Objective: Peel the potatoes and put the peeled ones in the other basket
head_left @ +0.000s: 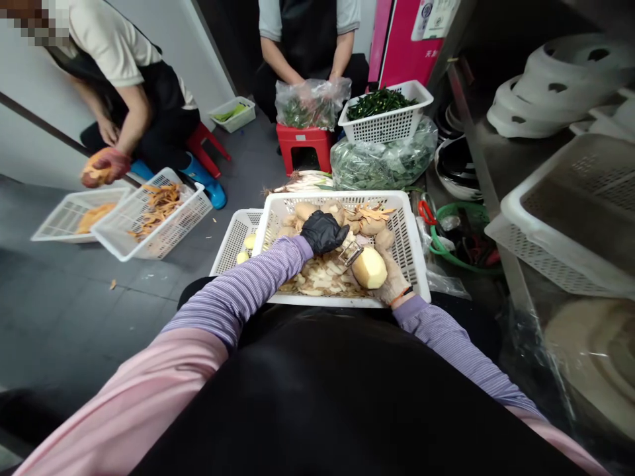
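My left hand (323, 233), in a black glove, is closed around a metal peeler (350, 252). The peeler's head lies against or just beside a large, mostly peeled potato (370, 268). Gripping that potato from the right is my right hand (393, 280), in a pale knit glove. Both hands are over a white slotted basket (419, 264) on my lap. Unpeeled potatoes (307, 210) fill its far side, and orange peelings (372, 213) lie on some of them. Pale potato peelings (317, 277) cover the near side.
Left of my basket, another white basket (233, 241) holds peeled potatoes (243, 257). Two co-workers sit beyond, near baskets of orange peelings (161, 205) and a red stool (305, 142). Bagged greens (384, 162) and a green basket (466, 264) stand right, beside a metal shelf (516, 277).
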Demonstrator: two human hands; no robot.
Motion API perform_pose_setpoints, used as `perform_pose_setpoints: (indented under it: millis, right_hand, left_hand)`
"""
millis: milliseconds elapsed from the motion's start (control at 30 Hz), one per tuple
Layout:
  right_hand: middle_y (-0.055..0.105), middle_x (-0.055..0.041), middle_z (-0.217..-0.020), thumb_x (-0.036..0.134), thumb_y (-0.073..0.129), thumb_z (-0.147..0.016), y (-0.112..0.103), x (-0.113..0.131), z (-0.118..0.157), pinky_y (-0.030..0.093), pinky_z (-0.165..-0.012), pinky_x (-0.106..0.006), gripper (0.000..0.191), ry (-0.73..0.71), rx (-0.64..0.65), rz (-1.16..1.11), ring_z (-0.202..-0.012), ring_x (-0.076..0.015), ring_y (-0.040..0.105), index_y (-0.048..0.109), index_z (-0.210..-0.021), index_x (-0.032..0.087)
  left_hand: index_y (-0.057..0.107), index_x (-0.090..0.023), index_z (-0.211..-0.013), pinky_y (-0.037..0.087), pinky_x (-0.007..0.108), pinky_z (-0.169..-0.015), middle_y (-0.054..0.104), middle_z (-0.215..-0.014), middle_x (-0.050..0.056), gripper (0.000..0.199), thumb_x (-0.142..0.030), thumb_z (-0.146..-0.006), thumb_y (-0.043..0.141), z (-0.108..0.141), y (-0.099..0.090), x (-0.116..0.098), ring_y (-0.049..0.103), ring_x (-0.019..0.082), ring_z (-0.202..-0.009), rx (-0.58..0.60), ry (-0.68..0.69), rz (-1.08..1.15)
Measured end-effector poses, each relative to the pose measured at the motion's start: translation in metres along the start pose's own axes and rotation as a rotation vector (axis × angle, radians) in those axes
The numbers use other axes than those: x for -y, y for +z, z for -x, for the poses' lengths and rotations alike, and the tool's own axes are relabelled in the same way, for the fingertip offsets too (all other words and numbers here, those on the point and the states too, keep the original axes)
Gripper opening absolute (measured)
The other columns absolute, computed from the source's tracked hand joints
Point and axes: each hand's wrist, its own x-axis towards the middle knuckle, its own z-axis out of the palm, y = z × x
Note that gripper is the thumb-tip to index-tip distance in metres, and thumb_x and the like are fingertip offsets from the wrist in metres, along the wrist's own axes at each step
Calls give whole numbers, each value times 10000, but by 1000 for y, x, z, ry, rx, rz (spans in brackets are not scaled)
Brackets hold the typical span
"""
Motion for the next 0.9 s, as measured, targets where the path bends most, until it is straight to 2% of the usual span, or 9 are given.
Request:
perform_pose_setpoints:
  millis: [133, 267, 367, 467, 533, 667, 767, 833, 900]
  right_hand:
    - [760, -35, -894, 699, 572, -830, 10, 1, 16, 607, -696, -444, 500, 94, -63, -71, -754, -230, 706, 631, -1051, 254]
    - [748, -16, -820, 578, 556, -899, 14, 0, 23, 607, -693, -429, 341, 132, -83, -76, -737, -225, 707, 629, -1005, 262]
    - [742, -23, -790, 538, 551, -910, 12, -1, 20, 589, -549, -372, 321, 141, -94, -47, -648, -216, 696, 619, -1015, 242]
    - [754, -41, -848, 526, 624, -867, 9, -3, 19, 583, -508, -342, 353, 56, -63, 9, -658, -213, 702, 609, -1070, 237]
    - [756, -45, -879, 501, 683, -831, 10, -5, 21, 598, -538, -348, 391, -34, -7, 77, -678, -216, 705, 604, -1111, 240]
    - [741, -38, -955, 480, 785, -736, 12, -7, 24, 618, -606, -359, 534, -151, 95, 204, -723, -216, 701, 589, -1168, 235]
    - [714, -32, -1004, 508, 829, -661, 11, -7, 24, 623, -707, -378, 622, -201, 123, 239, -838, -231, 701, 571, -1162, 243]
    - [692, -34, -1035, 558, 815, -650, 9, -5, 22, 608, -779, -392, 640, -251, 143, 310, -916, -243, 688, 566, -1149, 245]
    - [674, -43, -1038, 597, 769, -674, 8, -2, 21, 581, -835, -406, 613, -313, 154, 486, -951, -247, 666, 576, -1126, 230]
  left_hand:
    - [759, -71, -824, 376, 450, -805, 702, -824, 194, 615, -440, -994, 296, 9, -2, -16, 620, 286, -820, -50, 45, -1]
    - [742, -117, -757, 361, 463, -852, 695, -735, 156, 594, -437, -997, 303, 13, 1, -31, 612, 288, -871, -157, 203, 39]
    - [752, -100, -795, 364, 452, -863, 710, -766, 162, 557, -397, -993, 325, 5, 8, -21, 622, 282, -890, -118, 170, 20]
    - [755, -48, -827, 381, 443, -834, 712, -801, 196, 605, -396, -1002, 293, -5, 13, 0, 635, 285, -860, -72, -58, -19]
    - [754, -41, -830, 389, 435, -825, 709, -817, 200, 643, -414, -1010, 263, -9, 13, 7, 638, 279, -840, -81, -133, -29]
    - [759, -81, -850, 383, 417, -879, 714, -869, 173, 608, -425, -1010, 284, -14, 9, 7, 644, 262, -880, -70, 27, -30]
    - [761, -65, -874, 400, 425, -867, 720, -884, 191, 569, -395, -997, 313, -17, 8, 11, 657, 283, -888, 9, -62, -42]
    - [757, -60, -868, 417, 418, -851, 719, -873, 195, 565, -367, -997, 300, -17, 10, 17, 664, 281, -876, -4, -135, -24]
    - [752, -78, -847, 426, 401, -859, 718, -863, 179, 564, -353, -1001, 284, -16, 13, 21, 663, 262, -866, -46, -83, 0]
